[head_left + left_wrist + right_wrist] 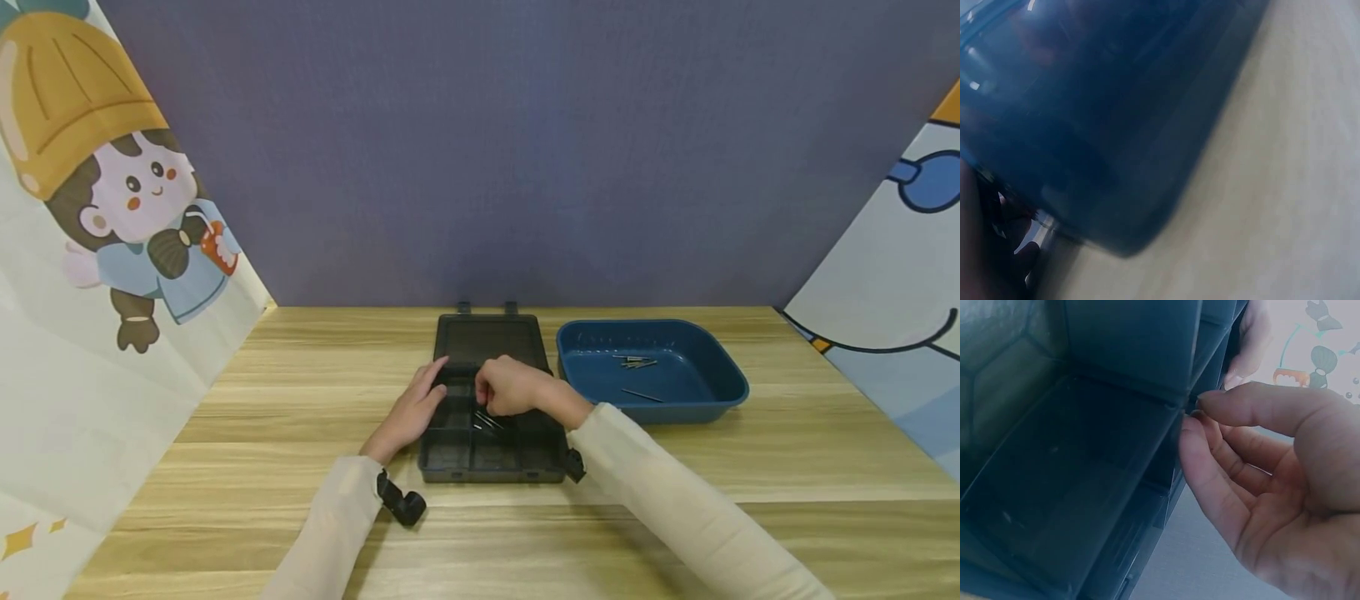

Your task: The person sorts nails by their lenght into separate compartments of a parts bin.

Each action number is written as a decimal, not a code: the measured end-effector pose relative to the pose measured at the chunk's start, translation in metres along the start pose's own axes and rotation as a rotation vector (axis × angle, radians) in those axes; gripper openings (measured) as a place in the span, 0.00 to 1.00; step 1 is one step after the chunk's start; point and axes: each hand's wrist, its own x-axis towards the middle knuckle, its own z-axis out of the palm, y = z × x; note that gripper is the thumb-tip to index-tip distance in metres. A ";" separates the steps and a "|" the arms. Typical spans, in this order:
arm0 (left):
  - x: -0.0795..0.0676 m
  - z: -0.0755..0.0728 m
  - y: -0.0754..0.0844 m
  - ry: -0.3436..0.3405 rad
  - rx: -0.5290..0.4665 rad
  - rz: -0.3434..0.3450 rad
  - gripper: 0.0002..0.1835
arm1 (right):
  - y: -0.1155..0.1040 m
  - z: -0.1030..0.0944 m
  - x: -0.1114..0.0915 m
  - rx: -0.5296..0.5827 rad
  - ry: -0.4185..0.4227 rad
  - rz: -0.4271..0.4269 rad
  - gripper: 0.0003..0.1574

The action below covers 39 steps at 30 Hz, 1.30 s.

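Note:
A dark see-through compartment box [491, 477] lies with its lid [487, 337] laid back behind it. My left hand [412, 408] rests along the box's left side, fingers and thumb extended at the rim. Over the middle compartments, my right hand [513, 387] points its curled fingers down. Several thin, nail-like metal pieces [489, 420] lie in the compartment just below it. In the right wrist view, the thumb [1247, 406] and index finger [1200, 456] come together beside a divider [1191, 369]; I cannot tell whether they pinch anything.
Right of the box stands a blue tray [693, 411], close to its edge. Inside it lie a small cluster of thin metal pieces [637, 362] and one longer piece [642, 395]. A dark blue-grey panel [510, 158] rises behind the wooden table [300, 375].

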 end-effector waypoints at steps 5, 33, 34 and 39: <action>0.001 0.001 0.001 -0.002 -0.003 0.000 0.27 | 0.001 -0.001 -0.001 -0.002 -0.005 0.005 0.09; -0.001 0.001 -0.002 -0.021 -0.027 -0.031 0.27 | 0.032 -0.043 -0.052 -0.002 0.009 -0.004 0.05; -0.001 0.001 -0.001 -0.022 -0.025 -0.030 0.27 | 0.035 -0.045 -0.055 -0.002 0.015 -0.001 0.05; 0.000 0.001 -0.001 -0.023 -0.021 -0.027 0.27 | 0.050 -0.051 -0.068 -0.019 0.057 -0.006 0.06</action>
